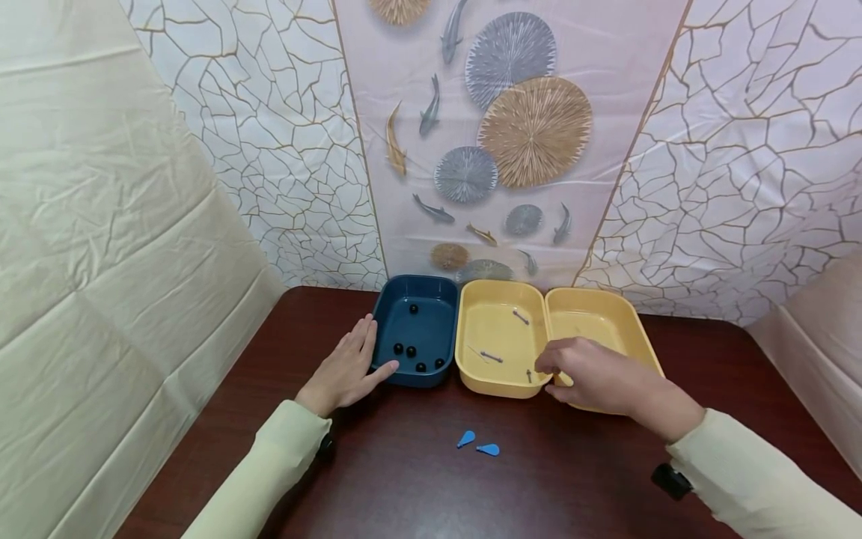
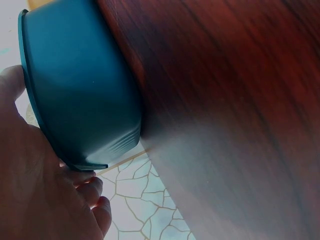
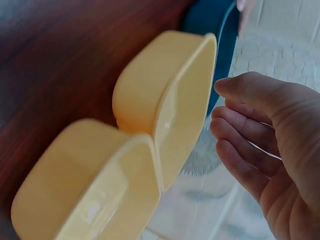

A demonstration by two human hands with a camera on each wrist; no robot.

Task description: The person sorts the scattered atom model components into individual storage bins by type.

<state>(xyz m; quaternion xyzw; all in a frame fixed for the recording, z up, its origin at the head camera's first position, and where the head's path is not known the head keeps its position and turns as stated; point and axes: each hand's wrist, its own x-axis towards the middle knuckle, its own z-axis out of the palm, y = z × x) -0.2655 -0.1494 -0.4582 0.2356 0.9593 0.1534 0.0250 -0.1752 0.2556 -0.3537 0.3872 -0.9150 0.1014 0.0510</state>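
Observation:
My left hand (image 1: pixel 349 368) lies flat on the dark wooden table (image 1: pixel 417 486), fingers straight, touching the left side of a blue tray (image 1: pixel 387 314). Several black balls (image 1: pixel 411 350) sit in that tray. In the left wrist view the palm (image 2: pixel 40 190) rests against the blue tray's wall (image 2: pixel 85 90). My right hand (image 1: pixel 582 374) hovers over the front rims of two yellow trays (image 1: pixel 471 367) (image 1: pixel 633 322), fingers loosely curled, nothing seen in them (image 3: pixel 260 135). Small grey pins (image 1: pixel 491 357) lie in the middle yellow tray (image 3: pixel 165 100).
Two small blue teardrop pieces (image 1: pixel 466 439) (image 1: pixel 488 449) lie on the table in front of the trays. Patterned sheets (image 1: pixel 512 135) hang behind the trays, and cream cloth (image 1: pixel 101 262) walls the left side. The right yellow tray (image 3: pixel 85 180) touches the middle one.

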